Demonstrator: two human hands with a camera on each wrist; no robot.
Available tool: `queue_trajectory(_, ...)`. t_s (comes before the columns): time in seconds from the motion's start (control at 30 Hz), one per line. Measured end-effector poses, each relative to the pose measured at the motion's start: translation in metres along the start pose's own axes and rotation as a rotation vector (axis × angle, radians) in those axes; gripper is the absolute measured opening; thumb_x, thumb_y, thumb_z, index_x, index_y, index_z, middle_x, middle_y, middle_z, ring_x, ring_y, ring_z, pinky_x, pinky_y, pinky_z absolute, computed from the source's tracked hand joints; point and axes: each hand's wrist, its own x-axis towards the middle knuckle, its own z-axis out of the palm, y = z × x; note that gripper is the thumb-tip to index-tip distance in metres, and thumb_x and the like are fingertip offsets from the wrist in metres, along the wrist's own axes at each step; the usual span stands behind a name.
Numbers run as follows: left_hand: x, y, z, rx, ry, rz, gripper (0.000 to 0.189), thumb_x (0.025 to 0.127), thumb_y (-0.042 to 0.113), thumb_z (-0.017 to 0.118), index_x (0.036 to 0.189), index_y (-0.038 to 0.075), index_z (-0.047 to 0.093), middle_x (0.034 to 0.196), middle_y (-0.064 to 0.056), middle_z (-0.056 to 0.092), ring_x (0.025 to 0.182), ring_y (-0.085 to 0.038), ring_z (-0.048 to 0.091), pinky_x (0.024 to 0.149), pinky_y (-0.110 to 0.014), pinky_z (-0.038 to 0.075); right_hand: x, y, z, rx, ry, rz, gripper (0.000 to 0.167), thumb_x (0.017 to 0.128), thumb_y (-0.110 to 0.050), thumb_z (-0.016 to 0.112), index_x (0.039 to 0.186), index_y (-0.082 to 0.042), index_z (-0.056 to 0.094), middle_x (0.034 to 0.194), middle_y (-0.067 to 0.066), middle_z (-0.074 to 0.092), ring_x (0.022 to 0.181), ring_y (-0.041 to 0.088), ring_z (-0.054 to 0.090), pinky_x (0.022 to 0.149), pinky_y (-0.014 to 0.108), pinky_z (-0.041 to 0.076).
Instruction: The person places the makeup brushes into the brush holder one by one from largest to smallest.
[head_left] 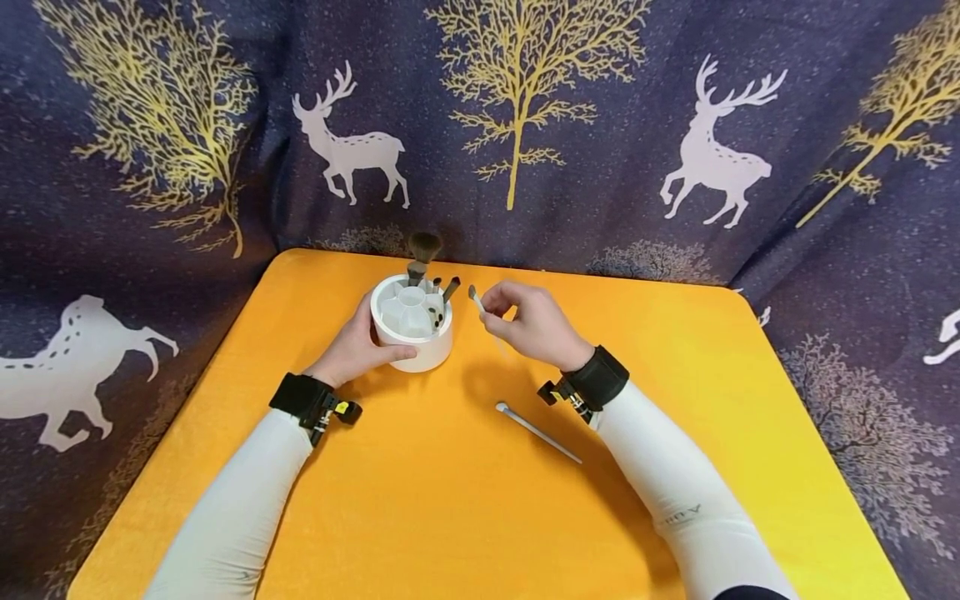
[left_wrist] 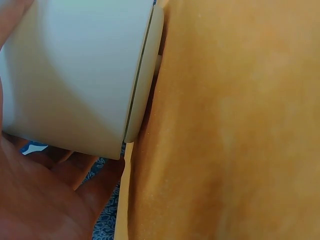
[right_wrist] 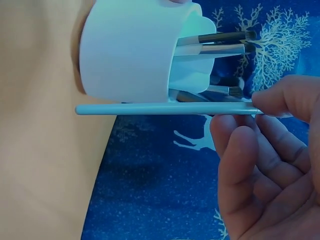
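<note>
A round white brush holder [head_left: 429, 353] with divided compartments stands upright on the table, several makeup brushes [head_left: 424, 247] rising from its back and right side. Around its left side curls my left hand [head_left: 351, 348], thumb along the front and fingers behind; the left wrist view shows the holder's smooth wall [left_wrist: 75, 75] against the palm. Just right of the holder, my right hand [head_left: 534, 323] pinches a slim makeup brush [right_wrist: 165, 108] near its upper end, bristles up and the pale handle pointing down. A second makeup brush [head_left: 538, 433] lies on the table below my right hand.
The table has an orange cloth [head_left: 420, 517] with rounded far corners. Behind and beside it hangs a dark blue curtain [head_left: 465, 167] with white deer and golden trees, close behind the holder.
</note>
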Motion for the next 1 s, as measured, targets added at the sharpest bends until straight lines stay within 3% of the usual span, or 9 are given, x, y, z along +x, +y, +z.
queue_trajectory(0.37,0.001,-0.002,0.000,0.005,0.006,-0.013,0.125,0.085,0.031,0.102,0.178,0.025,0.019,0.173,-0.012,0.038,0.154,-0.036,0.042,0.129,-0.060,0.033,0.016,-0.005,0.007,0.040,0.045,-0.036,0.008,0.103,-0.009,0.079,0.111,-0.008,0.078,0.097,0.001,0.077,0.082,0.014,0.067,0.059,0.029,0.049)
queue_trajectory(0.73,0.000,0.000,0.000,0.000,0.004,0.013,0.124,0.085,0.029,0.102,0.177,0.020,0.019,0.172,-0.011,0.040,0.153,-0.035,0.043,0.129,-0.060,0.032,0.036,-0.007,0.019,0.063,0.075,-0.070,0.008,0.102,-0.006,0.079,0.109,-0.006,0.076,0.100,0.004,0.078,0.093,0.017,0.071,0.067,0.030,0.055)
queue_trajectory(1.0,0.001,-0.002,0.000,-0.008,0.007,0.032,0.124,0.084,0.027,0.102,0.177,0.020,0.020,0.171,-0.011,0.041,0.152,-0.034,0.044,0.129,-0.059,0.032,0.049,-0.010,0.021,0.074,0.099,-0.068,0.010,0.102,-0.006,0.079,0.112,-0.006,0.077,0.101,0.003,0.080,0.093,0.016,0.072,0.064,0.030,0.053)
